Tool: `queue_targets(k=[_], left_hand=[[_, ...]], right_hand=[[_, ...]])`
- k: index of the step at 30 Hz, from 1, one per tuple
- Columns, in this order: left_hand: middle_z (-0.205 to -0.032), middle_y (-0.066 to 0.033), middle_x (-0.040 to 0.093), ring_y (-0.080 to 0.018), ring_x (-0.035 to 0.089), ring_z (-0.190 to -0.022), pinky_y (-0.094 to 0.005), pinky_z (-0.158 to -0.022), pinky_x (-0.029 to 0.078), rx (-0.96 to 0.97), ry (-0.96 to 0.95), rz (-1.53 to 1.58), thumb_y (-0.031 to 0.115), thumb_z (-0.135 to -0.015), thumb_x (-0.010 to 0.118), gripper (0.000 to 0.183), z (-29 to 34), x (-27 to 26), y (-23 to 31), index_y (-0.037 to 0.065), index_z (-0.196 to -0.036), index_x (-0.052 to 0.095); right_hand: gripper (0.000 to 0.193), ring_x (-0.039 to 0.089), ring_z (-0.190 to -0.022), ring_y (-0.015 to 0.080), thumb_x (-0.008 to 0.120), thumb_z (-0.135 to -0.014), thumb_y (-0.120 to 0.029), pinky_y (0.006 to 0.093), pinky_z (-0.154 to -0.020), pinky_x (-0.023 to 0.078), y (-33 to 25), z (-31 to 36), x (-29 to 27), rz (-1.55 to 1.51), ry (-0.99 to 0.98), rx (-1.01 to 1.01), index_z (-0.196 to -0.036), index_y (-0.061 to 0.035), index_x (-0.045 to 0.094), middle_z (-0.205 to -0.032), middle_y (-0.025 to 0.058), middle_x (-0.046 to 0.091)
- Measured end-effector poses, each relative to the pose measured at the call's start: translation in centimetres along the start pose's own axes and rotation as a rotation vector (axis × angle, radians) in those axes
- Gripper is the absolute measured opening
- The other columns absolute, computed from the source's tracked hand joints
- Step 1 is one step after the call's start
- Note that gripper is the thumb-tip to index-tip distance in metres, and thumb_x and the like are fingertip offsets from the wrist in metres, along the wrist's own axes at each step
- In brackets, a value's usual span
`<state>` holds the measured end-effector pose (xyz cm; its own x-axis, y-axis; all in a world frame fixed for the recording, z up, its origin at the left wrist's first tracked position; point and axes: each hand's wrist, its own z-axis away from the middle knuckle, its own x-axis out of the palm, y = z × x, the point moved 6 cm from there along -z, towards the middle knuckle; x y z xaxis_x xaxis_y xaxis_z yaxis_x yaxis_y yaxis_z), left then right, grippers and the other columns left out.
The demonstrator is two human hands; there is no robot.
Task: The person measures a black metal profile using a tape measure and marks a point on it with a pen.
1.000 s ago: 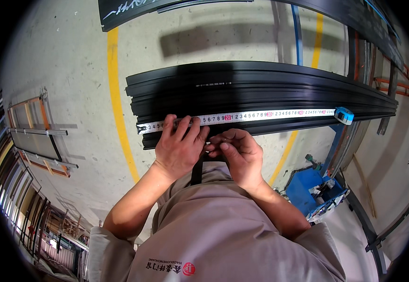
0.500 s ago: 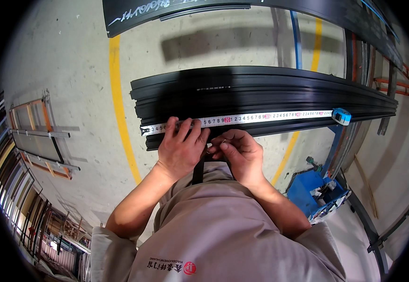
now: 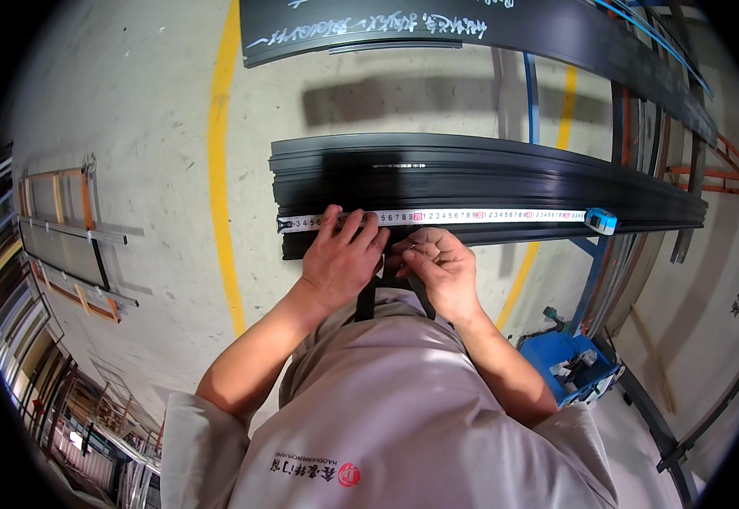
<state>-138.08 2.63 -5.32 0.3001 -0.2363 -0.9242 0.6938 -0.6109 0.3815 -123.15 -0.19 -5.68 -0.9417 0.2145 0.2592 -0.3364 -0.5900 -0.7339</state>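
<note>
Long black metal profiles [image 3: 335, 182] lie side by side across the space in front of me. An extended tape measure [image 3: 454, 216] runs along them, its hooked end near their left ends and its blue case [image 3: 600, 221] resting toward the right. My left hand [image 3: 344, 259] lies over the blade's left part, fingers slightly apart and touching it; its thumb is mostly hidden. Just right of it, below the blade, my right hand [image 3: 439, 265] is closed in a pinch of thumb and fingers. A tiny, thin thing seems to be in that pinch, too small to name.
A wide dark panel [image 3: 361, 38] with white handwriting lies beyond the profiles. At the lower right stands a blue bin [image 3: 556, 356] with mixed contents. Orange-edged frames [image 3: 72, 246] are on the left. Yellow lines [image 3: 219, 170] mark the grey floor.
The view has shifted, so the profiles' left ends and the tape appear farther right. Both hands keep nearly the same places by the tape; the right stays pinched.
</note>
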Motion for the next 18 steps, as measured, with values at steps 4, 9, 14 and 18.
queue_targets(k=[4,9,14,18], left_hand=[[-0.124,-0.0106,0.062,-0.0284,0.054,-0.119,-0.0547,-0.108,0.038,-0.009,-0.012,0.018,0.022,-0.089,0.061,0.033,0.1,-0.1,-0.1,0.006,-0.115,0.071],[-0.12,-0.0123,0.062,-0.0295,0.054,-0.118,-0.0566,-0.107,0.038,0.025,0.025,-0.008,0.029,-0.081,0.072,0.041,0.5,0.5,-0.2,0.005,-0.114,0.068],[-0.12,-0.0117,0.063,-0.0293,0.055,-0.118,-0.0564,-0.108,0.038,0.016,0.051,-0.018,0.027,-0.083,0.069,0.039,0.6,0.4,-0.1,0.006,-0.116,0.067],[-0.12,-0.0107,0.061,-0.0277,0.054,-0.12,-0.0555,-0.108,0.038,0.0,0.061,-0.018,0.021,-0.086,0.064,0.029,0.4,0.1,0.0,0.007,-0.111,0.066]], right_hand=[[0.007,0.07,-0.073,0.0176,0.059,-0.101,-0.001,0.0278,-0.061,0.058,-0.1,-0.3,-0.5,0.163,0.028,-0.043,-0.099,0.0046,0.063,-0.085,0.0128,0.072],[0.016,0.071,-0.077,0.021,0.056,-0.104,-0.009,0.0291,-0.064,0.058,0.1,-0.7,-0.9,0.046,-0.037,0.016,-0.104,0.0059,0.062,-0.092,0.0168,0.072],[0.019,0.072,-0.082,0.0224,0.056,-0.105,-0.011,0.0299,-0.069,0.059,0.1,0.0,-0.6,0.08,-0.066,-0.034,-0.109,0.0069,0.06,-0.101,0.0185,0.071],[0.016,0.071,-0.084,0.0211,0.057,-0.104,-0.008,0.03,-0.071,0.059,0.1,-0.7,-1.3,0.302,-0.098,-0.021,-0.111,0.0061,0.06,-0.102,0.0169,0.071]])
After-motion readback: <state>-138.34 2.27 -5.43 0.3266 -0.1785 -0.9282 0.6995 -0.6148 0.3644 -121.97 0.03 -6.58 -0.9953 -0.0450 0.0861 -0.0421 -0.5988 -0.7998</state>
